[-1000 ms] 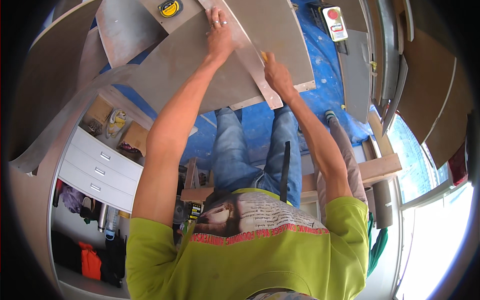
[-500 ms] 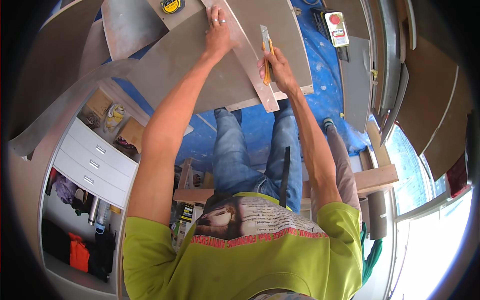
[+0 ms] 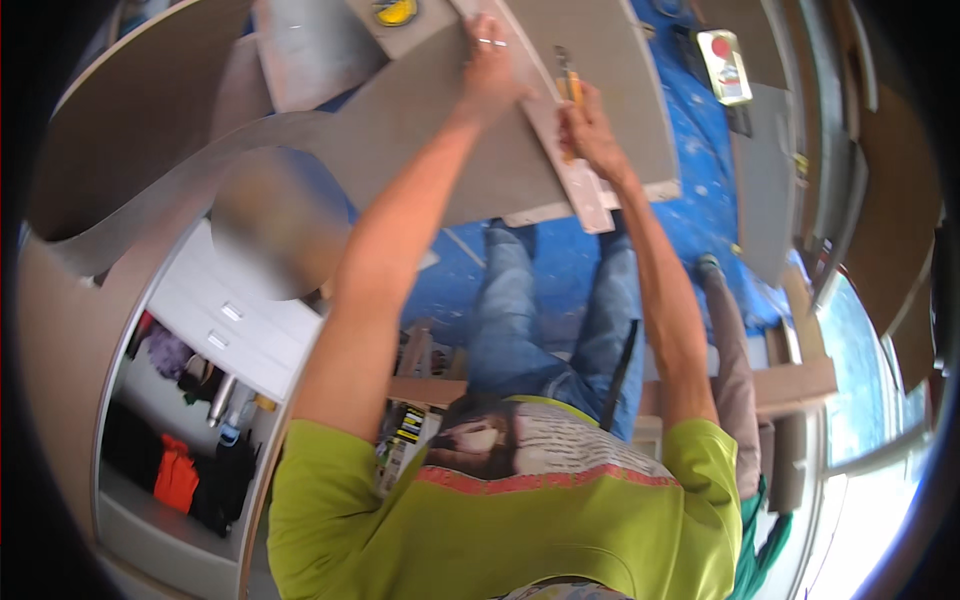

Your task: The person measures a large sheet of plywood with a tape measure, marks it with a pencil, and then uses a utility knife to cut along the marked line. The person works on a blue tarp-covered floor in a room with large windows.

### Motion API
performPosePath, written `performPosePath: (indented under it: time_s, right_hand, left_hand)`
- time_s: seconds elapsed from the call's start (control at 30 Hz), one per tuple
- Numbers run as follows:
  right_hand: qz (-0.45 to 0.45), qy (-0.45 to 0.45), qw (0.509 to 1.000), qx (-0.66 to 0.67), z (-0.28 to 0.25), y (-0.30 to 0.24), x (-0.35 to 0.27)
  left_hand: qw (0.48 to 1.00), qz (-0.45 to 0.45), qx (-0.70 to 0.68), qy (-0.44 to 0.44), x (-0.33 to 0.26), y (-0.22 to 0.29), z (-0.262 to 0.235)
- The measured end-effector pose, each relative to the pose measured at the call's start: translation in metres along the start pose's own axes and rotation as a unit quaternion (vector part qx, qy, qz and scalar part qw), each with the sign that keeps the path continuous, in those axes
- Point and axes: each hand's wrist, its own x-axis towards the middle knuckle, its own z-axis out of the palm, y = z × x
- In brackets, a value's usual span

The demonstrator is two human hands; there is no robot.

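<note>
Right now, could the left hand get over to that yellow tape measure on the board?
Probably yes. The left hand presses flat on the straightedge strip, and the yellow tape measure lies just to its left on the same grey board, with nothing between them. Lifting off would free the strip, though.

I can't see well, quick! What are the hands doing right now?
Left hand: open, pressing flat on the straightedge lying on the grey board.
Right hand: closed around an orange-handled knife beside the straightedge.
</note>
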Motion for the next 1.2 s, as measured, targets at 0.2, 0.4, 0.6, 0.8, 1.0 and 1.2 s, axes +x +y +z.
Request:
performPosePath:
  time_s: [0.2,0.4,0.6,0.8,1.0,1.2]
  right_hand:
    - [-0.151,0.098,0.944,-0.275,0.027,-0.033,0.042]
    - [-0.21,0.153,0.897,-0.358,0.053,-0.063,0.069]
    - [-0.171,0.128,0.886,-0.411,0.054,-0.072,0.086]
    - [-0.173,0.128,0.876,-0.431,0.056,-0.076,0.086]
    - [-0.164,0.12,0.858,-0.471,0.059,-0.083,0.086]
    - [-0.167,0.121,0.854,-0.478,0.063,-0.087,0.088]
  left_hand:
    - [0.999,-0.022,0.038,0.03,0.009,-0.006,0.013]
    - [0.996,0.041,0.021,0.082,0.004,-0.02,0.01]
    - [0.999,0.021,-0.022,0.038,0.004,-0.018,0.008]
    - [0.999,0.015,-0.034,0.037,0.003,-0.016,0.007]
    - [0.998,0.011,-0.031,0.049,0.004,-0.016,0.013]
    - [0.998,0.015,-0.011,0.057,0.006,-0.02,0.019]
